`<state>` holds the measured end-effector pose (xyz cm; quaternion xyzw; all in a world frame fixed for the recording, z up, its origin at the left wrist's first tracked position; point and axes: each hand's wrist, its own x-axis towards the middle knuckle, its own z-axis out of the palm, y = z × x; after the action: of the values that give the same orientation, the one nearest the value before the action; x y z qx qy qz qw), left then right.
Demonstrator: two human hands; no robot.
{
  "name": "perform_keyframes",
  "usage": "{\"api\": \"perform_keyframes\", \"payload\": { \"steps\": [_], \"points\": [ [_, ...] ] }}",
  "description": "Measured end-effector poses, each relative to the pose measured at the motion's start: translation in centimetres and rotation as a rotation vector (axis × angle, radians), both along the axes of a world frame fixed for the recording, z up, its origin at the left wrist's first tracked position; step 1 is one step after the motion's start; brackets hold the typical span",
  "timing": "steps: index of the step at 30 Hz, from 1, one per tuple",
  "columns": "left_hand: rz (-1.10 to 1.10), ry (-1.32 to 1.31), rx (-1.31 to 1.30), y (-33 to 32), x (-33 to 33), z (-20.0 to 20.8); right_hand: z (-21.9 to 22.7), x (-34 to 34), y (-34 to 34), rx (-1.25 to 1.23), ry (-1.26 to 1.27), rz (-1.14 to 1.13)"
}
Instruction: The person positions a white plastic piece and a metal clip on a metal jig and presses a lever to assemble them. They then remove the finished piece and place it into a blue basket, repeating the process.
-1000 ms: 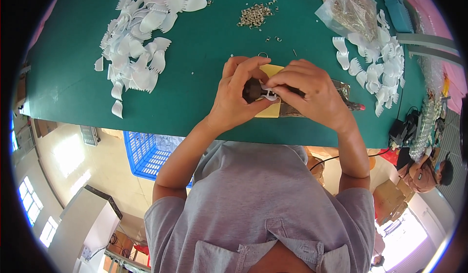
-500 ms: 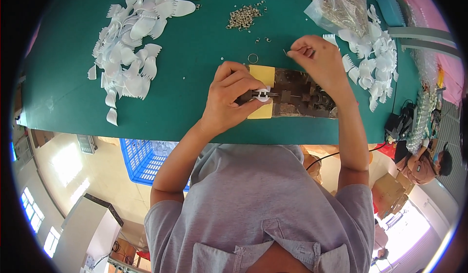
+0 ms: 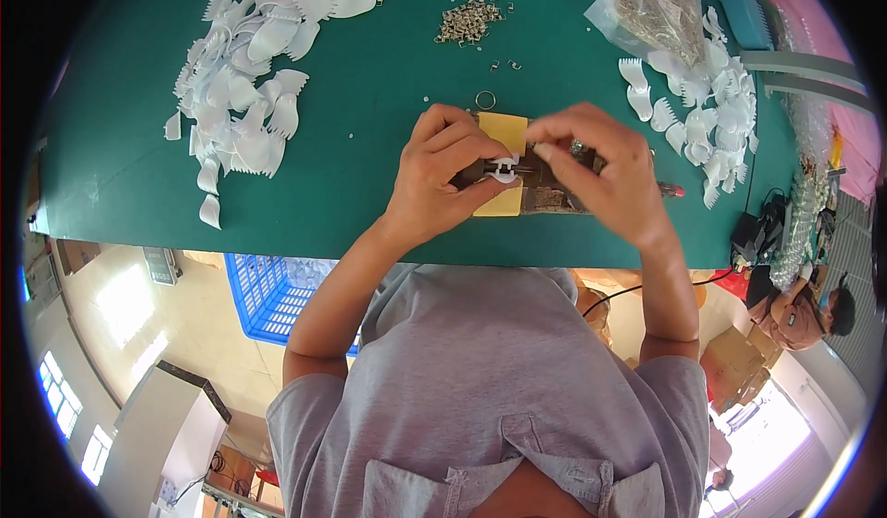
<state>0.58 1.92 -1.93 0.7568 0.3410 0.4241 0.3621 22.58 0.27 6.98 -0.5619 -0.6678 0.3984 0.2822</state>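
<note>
My left hand (image 3: 443, 171) pinches a small white plastic claw-clip piece (image 3: 504, 169) between thumb and forefinger at the left end of a dark metal jig (image 3: 554, 200). Much of the piece is covered by my fingers. Over the jig, just right of the piece, my right hand (image 3: 605, 171) is closed in a pinch; its fingertips are smeared by motion, and the thin metal pin in them barely shows. Yellow sheeting (image 3: 504, 130) covers the jig's left part. Behind it lie a metal ring (image 3: 485, 100) and a pile of small metal springs (image 3: 467, 21).
White toothed clip halves lie heaped at the left (image 3: 245, 93) and right (image 3: 707, 125) of the green table (image 3: 370, 222). A clear bag of metal parts (image 3: 656, 14) sits at the back right. Below the front edge stands a blue basket (image 3: 263, 301). Another person (image 3: 799, 319) is far right.
My right hand has come down and nearer from behind the jig to just right of the clip piece, carrying the pin. My left hand keeps its hold; the view has shifted slightly.
</note>
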Motion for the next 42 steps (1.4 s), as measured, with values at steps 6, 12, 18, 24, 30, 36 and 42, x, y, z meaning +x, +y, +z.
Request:
{"api": "perform_keyframes", "payload": {
  "steps": [6, 12, 18, 24, 30, 36, 42],
  "points": [
    [0.019, -0.014, -0.022, -0.1, 0.1, -0.2, -2.6, -1.4, -2.4, 0.404, -0.188, -0.023],
    [0.021, -0.012, -0.044, -0.2, 0.2, -0.1, -3.5, -1.6, -3.3, 0.552, -0.288, -0.083],
    [0.018, -0.021, -0.038, 0.1, 0.1, -0.2, -1.5, -1.4, -2.6, 0.485, -0.308, -0.154],
    [0.000, -0.019, -0.049, -0.1, 0.0, 0.2, -3.9, -0.1, 5.0, 0.400, -0.329, -0.104],
    [-0.011, -0.025, -0.031, -0.1, 0.1, -0.4, -6.5, -1.5, 7.6, 0.338, -0.462, -0.045],
    [0.005, -0.008, -0.019, -0.2, -0.1, 0.1, -6.8, -1.7, 7.9, 0.389, -0.345, 0.037],
    [0.003, -0.038, -0.046, -0.1, 0.1, -0.5, -1.7, -0.9, 3.9, 0.309, -0.049, 0.130]
  ]
}}
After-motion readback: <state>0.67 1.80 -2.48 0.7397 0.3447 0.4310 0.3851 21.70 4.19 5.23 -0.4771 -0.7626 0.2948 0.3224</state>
